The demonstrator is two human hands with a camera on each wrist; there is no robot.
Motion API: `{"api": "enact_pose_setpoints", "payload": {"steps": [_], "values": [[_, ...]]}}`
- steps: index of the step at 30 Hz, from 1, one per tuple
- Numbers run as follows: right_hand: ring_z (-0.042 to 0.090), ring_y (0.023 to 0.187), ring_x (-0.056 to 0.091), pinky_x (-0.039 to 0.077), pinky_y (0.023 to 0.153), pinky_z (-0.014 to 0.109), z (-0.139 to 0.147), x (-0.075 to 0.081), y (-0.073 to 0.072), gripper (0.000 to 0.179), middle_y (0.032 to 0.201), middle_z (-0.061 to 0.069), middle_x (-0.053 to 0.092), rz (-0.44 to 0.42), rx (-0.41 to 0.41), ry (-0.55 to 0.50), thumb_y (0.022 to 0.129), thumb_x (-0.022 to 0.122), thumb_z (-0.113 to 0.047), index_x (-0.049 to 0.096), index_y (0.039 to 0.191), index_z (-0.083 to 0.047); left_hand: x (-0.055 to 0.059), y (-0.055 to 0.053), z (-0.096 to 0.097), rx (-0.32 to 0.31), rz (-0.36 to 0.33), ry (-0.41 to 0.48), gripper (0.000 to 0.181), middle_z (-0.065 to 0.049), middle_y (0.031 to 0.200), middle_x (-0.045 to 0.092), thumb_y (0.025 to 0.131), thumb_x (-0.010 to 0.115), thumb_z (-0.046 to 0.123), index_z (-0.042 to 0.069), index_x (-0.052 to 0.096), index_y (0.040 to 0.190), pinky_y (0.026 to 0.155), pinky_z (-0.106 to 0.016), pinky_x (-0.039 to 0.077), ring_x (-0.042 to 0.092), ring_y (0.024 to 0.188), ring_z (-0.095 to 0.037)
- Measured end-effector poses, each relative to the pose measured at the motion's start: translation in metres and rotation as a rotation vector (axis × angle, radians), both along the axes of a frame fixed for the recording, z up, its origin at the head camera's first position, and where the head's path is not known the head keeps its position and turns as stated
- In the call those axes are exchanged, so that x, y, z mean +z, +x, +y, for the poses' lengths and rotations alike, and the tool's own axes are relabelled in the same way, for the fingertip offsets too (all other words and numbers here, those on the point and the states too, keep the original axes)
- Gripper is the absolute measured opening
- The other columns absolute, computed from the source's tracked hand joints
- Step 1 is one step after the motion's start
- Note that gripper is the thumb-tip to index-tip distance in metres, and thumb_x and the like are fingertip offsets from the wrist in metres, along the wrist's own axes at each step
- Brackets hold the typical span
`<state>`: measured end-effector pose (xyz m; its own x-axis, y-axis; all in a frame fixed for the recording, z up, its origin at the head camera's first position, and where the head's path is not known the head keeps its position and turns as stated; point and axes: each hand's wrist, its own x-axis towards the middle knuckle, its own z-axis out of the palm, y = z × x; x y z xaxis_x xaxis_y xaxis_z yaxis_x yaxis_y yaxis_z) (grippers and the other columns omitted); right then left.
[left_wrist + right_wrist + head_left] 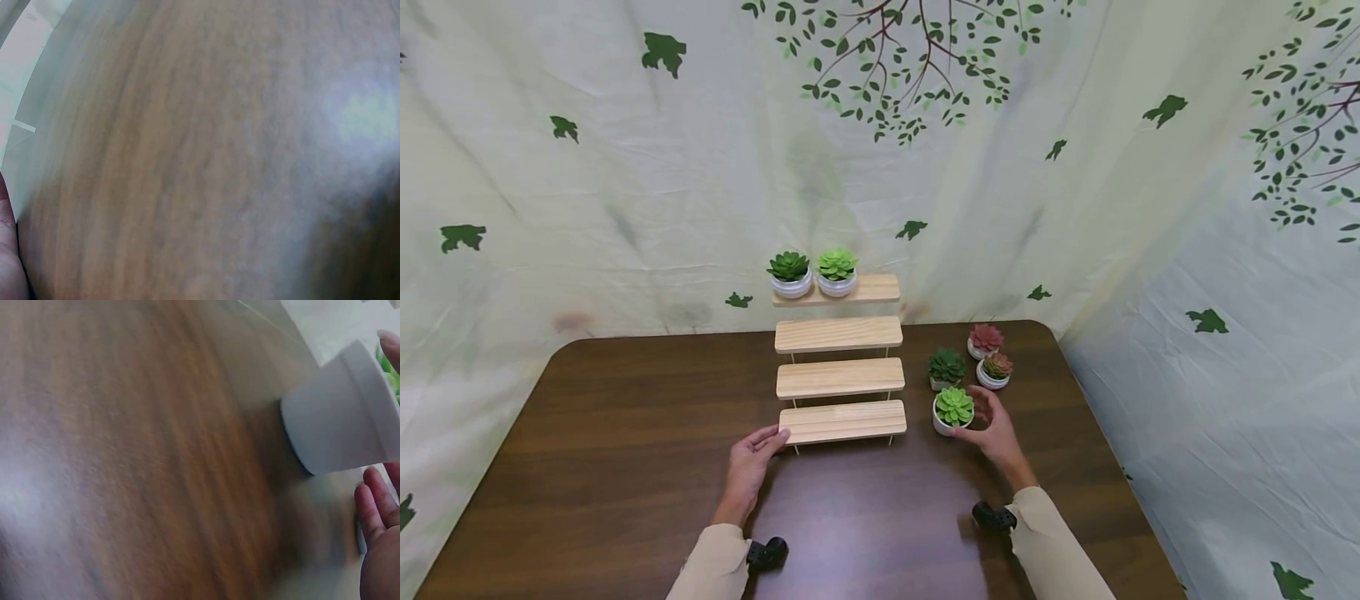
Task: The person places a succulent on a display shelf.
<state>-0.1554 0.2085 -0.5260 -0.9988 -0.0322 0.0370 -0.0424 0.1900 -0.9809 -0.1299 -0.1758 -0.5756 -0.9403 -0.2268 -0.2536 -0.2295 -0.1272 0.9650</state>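
Observation:
A tiered wooden display stand (842, 422) has several pale steps rising toward the back. My left hand (751, 467) holds the left end of its lowest step between thumb and fingers; only a sliver of that hand (9, 256) enters the left wrist view. To the right of the stand, my right hand (995, 433) grips a bright green potted succulent (953, 408) by its white pot, thumb at the front and fingers on the far side. In the right wrist view the plain white pot (337, 415) lies between thumb and fingers, and its plant is mostly cut off.
A dark green succulent (946, 367), a red one (985, 338) and a reddish-green one (995, 368) stand behind the right hand. On the top step are a dark green succulent (788, 271) and a light green one (837, 268). A leaf-print curtain (700, 183) hangs behind the brown table (647, 450).

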Motion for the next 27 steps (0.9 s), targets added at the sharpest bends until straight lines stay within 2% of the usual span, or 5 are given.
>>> {"api": "enact_pose_setpoints", "payload": {"steps": [6,10,15,21,27], "values": [[0.028,0.114,0.05,0.041,0.092,0.029,-0.004,-0.007,0.0,0.076,0.133,0.027,0.048,-0.053,-0.031,0.001,0.071,0.078,0.011,0.04,0.136,0.009,0.0,0.001,0.002,0.0,-0.011,-0.006,0.045,0.014,0.08,0.068,0.089,0.071,0.013,-0.016,0.056,0.12,0.074,-0.015,0.049,0.063,0.075,0.001],[0.024,0.112,0.051,0.039,0.099,0.034,-0.005,-0.009,-0.002,0.074,0.132,0.025,0.05,-0.053,-0.042,0.005,0.07,0.078,0.012,0.042,0.134,0.008,0.0,-0.001,0.003,0.0,-0.005,-0.006,0.045,0.012,0.082,0.068,0.089,0.071,0.013,-0.016,0.056,0.12,0.075,-0.015,0.049,0.063,0.076,0.0],[0.032,0.122,0.048,0.034,0.105,0.046,-0.006,-0.008,-0.004,0.072,0.133,0.027,0.05,-0.014,-0.03,0.026,0.07,0.079,0.011,0.045,0.133,0.009,0.0,-0.003,0.002,0.007,-0.003,-0.011,0.047,0.011,0.082,0.069,0.088,0.072,0.014,-0.017,0.056,0.119,0.075,-0.016,0.05,0.063,0.076,0.0],[0.034,0.123,0.047,0.04,0.096,0.021,-0.006,-0.01,-0.005,0.072,0.134,0.027,0.049,-0.054,-0.032,0.015,0.071,0.079,0.01,0.044,0.134,0.01,0.001,-0.002,0.001,-0.001,-0.024,-0.008,0.048,0.01,0.084,0.069,0.088,0.072,0.014,-0.016,0.055,0.122,0.076,-0.015,0.049,0.063,0.077,0.001],[0.028,0.118,0.051,0.042,0.092,0.018,-0.006,-0.012,-0.003,0.071,0.131,0.026,0.052,-0.068,-0.043,0.01,0.07,0.08,0.01,0.047,0.133,0.01,-0.002,-0.001,0.001,0.007,-0.012,-0.026,0.047,0.012,0.082,0.069,0.087,0.072,0.014,-0.016,0.056,0.119,0.075,-0.015,0.05,0.064,0.077,0.0]]}}
